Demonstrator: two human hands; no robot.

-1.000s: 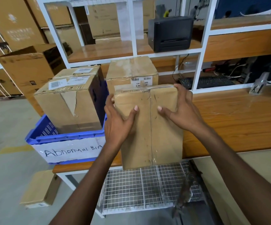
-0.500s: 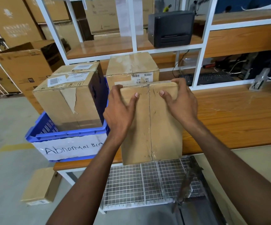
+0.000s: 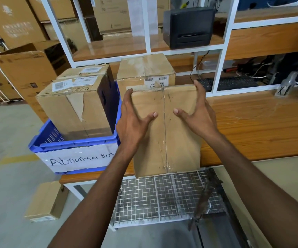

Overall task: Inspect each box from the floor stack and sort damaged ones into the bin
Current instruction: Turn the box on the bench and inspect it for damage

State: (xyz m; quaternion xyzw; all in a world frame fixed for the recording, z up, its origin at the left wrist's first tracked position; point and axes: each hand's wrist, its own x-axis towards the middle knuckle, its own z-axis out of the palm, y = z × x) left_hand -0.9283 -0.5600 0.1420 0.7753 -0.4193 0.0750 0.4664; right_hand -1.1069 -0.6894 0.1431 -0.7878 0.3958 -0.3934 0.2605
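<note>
- nearby, the left hand (image 3: 133, 120) and right hand (image 3: 199, 116) grasp the upright box (image 3: 180, 149) by its sides, thumbs on its front, at the front edge of the surface (image 3: 251, 126).
- just left, the blue bin (image 3: 73, 145) holds a torn box (image 3: 67, 111).
- behind, a second box (image 3: 144, 68) stands on the surface.

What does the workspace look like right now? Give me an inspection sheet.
Surface: wooden bench, wire rack below its front edge.
Job's things: taped box held over the bench edge; blue bin holds a torn box; another box behind; small box on the floor.
Clutter: keyboard at the back, printer on the shelf.
Hands: left hand and right hand hold the taped box by its sides, thumbs on its front.
Cables: black cable beside the keyboard.
Surroundings: large cartons at left.
</note>
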